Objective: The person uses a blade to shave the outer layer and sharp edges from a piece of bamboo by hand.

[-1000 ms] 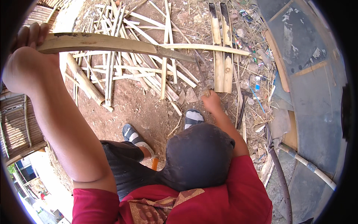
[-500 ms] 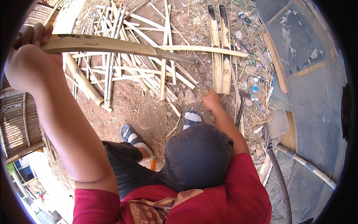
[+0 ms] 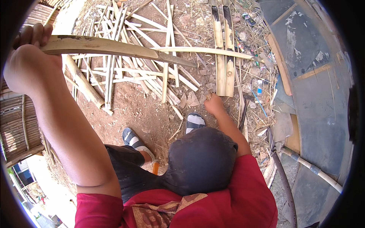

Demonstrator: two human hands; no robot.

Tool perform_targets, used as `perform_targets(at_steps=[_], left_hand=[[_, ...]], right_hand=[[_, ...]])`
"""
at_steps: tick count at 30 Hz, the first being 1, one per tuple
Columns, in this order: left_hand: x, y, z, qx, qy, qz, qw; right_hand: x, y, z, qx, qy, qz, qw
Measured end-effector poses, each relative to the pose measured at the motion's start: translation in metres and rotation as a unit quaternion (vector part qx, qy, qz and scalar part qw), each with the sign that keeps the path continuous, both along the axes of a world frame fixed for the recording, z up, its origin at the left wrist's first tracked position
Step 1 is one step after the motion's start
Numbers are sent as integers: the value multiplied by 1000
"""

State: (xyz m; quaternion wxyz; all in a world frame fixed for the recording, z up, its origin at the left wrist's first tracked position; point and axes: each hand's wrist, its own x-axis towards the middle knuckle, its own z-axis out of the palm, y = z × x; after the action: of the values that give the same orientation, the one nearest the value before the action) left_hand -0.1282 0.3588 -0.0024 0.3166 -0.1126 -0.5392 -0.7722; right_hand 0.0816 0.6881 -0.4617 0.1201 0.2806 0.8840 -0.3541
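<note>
Left hand [image 3: 28, 62] is raised at about ten o'clock in the head view, its fingers closed tight around the butt of a long split bamboo strip [image 3: 114, 47]. From that grip the strip's long axis is seen to run toward three o'clock, sloping slightly downward, so that its far pointed end is carried over the scattered bamboo slats [image 3: 129, 72] lying on the dirt ground [image 3: 140, 110]. Right hand [image 3: 213, 104] is lowered near the centre, just above the right sandalled foot [image 3: 194, 121]; its fingers are curled together close to the ground, and whether anything is pinched in them cannot be told. The strip's free end lies at roughly eleven o'clock from this hand, near but not touching, so the right hand is the nearer one to that end. One strip is held. Two charred bamboo halves [image 3: 224, 49] are counted side by side at twelve o'clock, two feet below, and well over a dozen loose slats.
</note>
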Motion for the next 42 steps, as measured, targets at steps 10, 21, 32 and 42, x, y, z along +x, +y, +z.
perform_targets(at_steps=[10,21,32,42], left_hand=[[33,53,-7,-128,25,250,960],[50,79,0,-45,4,139,989],[68,43,3,-48,3,91,995],[64,53,1,-71,8,86,994]], right_hand=[[-5,-4,128,-125,234,-105,958],[18,9,40,-374,-39,-115,920],[75,46,94,-807,33,-99,582],[69,56,144,-830,133,11,542]])
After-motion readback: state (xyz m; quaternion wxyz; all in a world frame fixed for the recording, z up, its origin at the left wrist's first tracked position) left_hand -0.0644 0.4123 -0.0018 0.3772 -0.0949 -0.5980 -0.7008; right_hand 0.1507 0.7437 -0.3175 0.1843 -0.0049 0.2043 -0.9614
